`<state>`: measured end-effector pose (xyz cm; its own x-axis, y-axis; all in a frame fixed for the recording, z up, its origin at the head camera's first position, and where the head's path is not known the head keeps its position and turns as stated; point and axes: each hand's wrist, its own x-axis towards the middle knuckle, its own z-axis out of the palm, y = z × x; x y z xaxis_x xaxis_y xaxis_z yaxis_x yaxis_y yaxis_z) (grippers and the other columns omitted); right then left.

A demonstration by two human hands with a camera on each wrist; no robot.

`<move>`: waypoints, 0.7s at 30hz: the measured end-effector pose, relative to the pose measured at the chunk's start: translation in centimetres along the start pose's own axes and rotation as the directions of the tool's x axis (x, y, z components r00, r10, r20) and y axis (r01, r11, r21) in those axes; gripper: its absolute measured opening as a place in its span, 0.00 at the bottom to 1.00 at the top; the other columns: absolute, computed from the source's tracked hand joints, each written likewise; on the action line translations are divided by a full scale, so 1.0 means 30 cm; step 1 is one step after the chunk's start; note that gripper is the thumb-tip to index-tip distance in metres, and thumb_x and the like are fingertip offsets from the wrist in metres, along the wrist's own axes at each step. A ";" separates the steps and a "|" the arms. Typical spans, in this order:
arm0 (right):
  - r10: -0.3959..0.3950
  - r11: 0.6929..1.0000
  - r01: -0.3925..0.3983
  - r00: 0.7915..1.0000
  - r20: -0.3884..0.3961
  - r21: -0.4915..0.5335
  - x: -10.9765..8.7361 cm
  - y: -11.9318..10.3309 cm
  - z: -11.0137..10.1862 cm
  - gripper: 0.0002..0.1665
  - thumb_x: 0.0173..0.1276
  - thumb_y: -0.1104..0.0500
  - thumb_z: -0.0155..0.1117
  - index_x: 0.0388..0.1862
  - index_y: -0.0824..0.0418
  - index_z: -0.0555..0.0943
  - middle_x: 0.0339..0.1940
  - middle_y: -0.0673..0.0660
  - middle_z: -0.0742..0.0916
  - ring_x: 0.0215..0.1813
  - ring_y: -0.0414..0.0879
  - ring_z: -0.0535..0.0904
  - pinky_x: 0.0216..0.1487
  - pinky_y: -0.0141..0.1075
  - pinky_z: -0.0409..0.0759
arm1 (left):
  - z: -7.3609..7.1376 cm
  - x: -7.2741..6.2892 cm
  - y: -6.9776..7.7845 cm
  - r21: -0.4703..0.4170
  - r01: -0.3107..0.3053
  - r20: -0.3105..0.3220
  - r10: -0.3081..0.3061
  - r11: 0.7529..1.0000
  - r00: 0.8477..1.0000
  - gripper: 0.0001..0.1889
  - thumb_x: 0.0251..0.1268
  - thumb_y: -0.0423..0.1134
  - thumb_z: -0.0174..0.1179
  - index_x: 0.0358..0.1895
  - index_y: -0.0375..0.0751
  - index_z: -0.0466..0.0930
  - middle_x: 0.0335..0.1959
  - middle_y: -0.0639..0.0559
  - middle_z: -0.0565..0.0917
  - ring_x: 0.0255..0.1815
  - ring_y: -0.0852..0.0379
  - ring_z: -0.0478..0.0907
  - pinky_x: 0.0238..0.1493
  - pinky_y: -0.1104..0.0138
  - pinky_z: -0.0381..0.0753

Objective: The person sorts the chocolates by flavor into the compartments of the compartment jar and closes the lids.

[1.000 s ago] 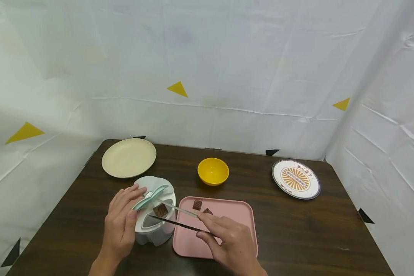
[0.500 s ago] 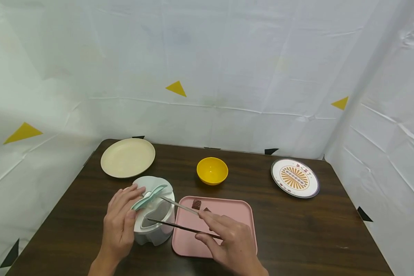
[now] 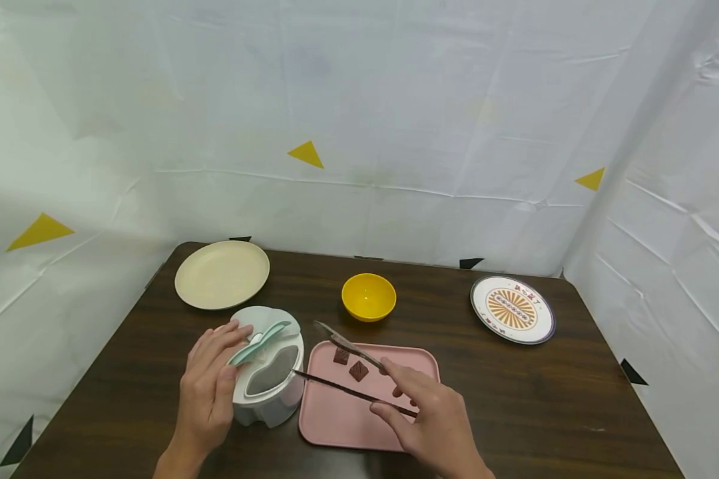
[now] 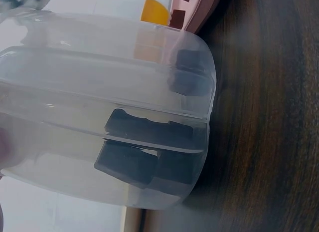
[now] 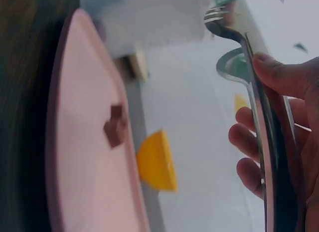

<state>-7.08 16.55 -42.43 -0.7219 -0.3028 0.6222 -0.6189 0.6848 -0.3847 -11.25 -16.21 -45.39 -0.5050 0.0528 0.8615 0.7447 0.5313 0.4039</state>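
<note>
A clear-walled canister (image 3: 269, 407) with a white lid stands at the left of the tray. My left hand (image 3: 206, 379) holds the lid's raised mint flap (image 3: 266, 339), leaving a curved opening uncovered. Through the wall, in the left wrist view, several dark chocolate pieces (image 4: 127, 162) show at the bottom. My right hand (image 3: 437, 416) grips metal tongs (image 3: 347, 390) over the pink tray (image 3: 329, 426). The arms of the tongs are spread with nothing between them; the right wrist view shows a fork tip (image 5: 219, 25) and a spoon tip (image 5: 232, 66). Two chocolates (image 3: 359, 371) lie on the tray.
Behind the tray stands a yellow bowl (image 3: 368, 297). A cream plate (image 3: 222, 274) lies at the back left and a patterned white plate (image 3: 512, 311) at the back right of the dark wooden table (image 3: 515, 399). White sheeting (image 3: 395, 133) surrounds the table.
The chocolate between the tongs' tips dropped into the canister. My right hand then drew the tongs right, away from the opening and over the tray. My left hand stays put.
</note>
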 end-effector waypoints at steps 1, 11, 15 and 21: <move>0.040 0.999 -0.040 0.999 0.007 -0.022 -0.007 0.012 -0.001 0.34 0.53 0.50 0.79 0.61 0.50 0.81 0.42 0.41 0.87 0.31 0.30 0.78 0.28 0.25 0.73 | 0.000 0.000 0.000 -0.001 0.002 0.000 -0.002 1.000 1.000 0.16 0.68 0.34 0.46 0.46 0.32 0.84 0.53 0.38 0.82 0.62 0.38 0.73 0.69 0.47 0.56; 0.339 0.926 -0.310 0.934 0.113 -0.213 -0.077 0.112 0.017 0.32 0.50 0.45 0.80 0.56 0.47 0.85 0.33 0.41 0.87 0.23 0.31 0.73 0.21 0.31 0.67 | 0.001 0.003 0.005 -0.009 -0.007 -0.012 0.007 1.000 1.000 0.16 0.68 0.33 0.46 0.45 0.30 0.84 0.52 0.37 0.82 0.61 0.38 0.73 0.70 0.51 0.55; 0.373 0.914 -0.336 0.917 0.143 -0.230 -0.100 0.132 0.034 0.31 0.51 0.45 0.79 0.56 0.47 0.85 0.31 0.41 0.88 0.24 0.33 0.76 0.22 0.34 0.69 | 0.002 0.007 0.009 -0.012 -0.010 -0.016 0.010 1.000 1.000 0.16 0.68 0.33 0.46 0.45 0.30 0.84 0.52 0.37 0.82 0.61 0.38 0.73 0.70 0.51 0.55; 0.386 0.905 -0.343 0.911 0.146 -0.251 -0.119 0.150 0.058 0.29 0.51 0.44 0.78 0.55 0.46 0.86 0.23 0.37 0.83 0.22 0.32 0.73 0.21 0.33 0.68 | 0.003 0.008 0.009 -0.012 -0.011 -0.015 0.011 1.000 1.000 0.16 0.68 0.33 0.45 0.45 0.30 0.84 0.52 0.37 0.82 0.61 0.38 0.73 0.69 0.49 0.55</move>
<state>-7.83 19.57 -47.57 -0.9415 -0.1082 0.3190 -0.2348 0.8900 -0.3910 -11.22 -15.99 -45.09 -0.4903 0.0460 0.8703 0.7553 0.5208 0.3980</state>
